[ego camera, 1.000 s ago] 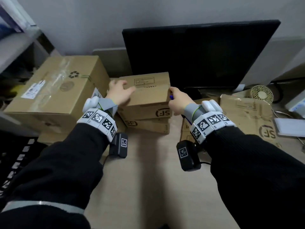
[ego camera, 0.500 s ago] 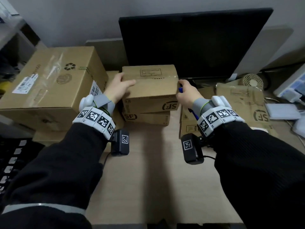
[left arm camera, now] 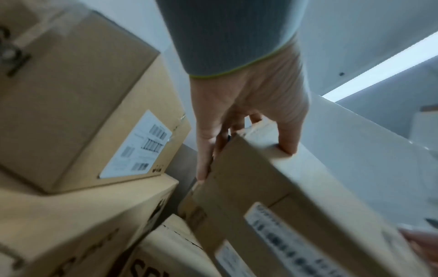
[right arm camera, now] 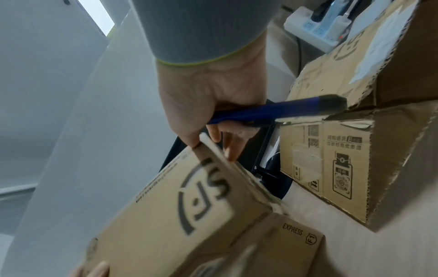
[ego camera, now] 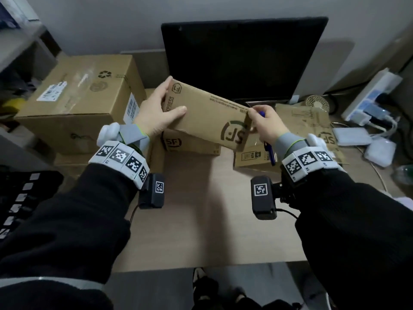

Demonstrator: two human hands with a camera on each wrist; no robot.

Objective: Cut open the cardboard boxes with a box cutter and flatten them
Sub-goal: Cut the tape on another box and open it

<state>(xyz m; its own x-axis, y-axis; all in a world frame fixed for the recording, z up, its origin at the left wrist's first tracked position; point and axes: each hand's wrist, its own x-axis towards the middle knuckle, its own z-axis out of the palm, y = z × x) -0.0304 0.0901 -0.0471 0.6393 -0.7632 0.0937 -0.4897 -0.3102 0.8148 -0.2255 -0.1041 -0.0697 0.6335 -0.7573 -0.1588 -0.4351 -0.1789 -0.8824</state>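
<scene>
Head view: tilted box (ego camera: 207,118) between hands

Left hand (ego camera: 156,117) fingers (left arm camera: 206,150) curled in a grip; right hand (ego camera: 267,125) fisted, fingers (right arm camera: 233,148) pinching.

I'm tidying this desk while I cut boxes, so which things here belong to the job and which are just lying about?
For the job: held box, box cutter, SF box beneath, big taped box, flattened cardboard.

Lying about: monitor, power strip, small fan.
</scene>
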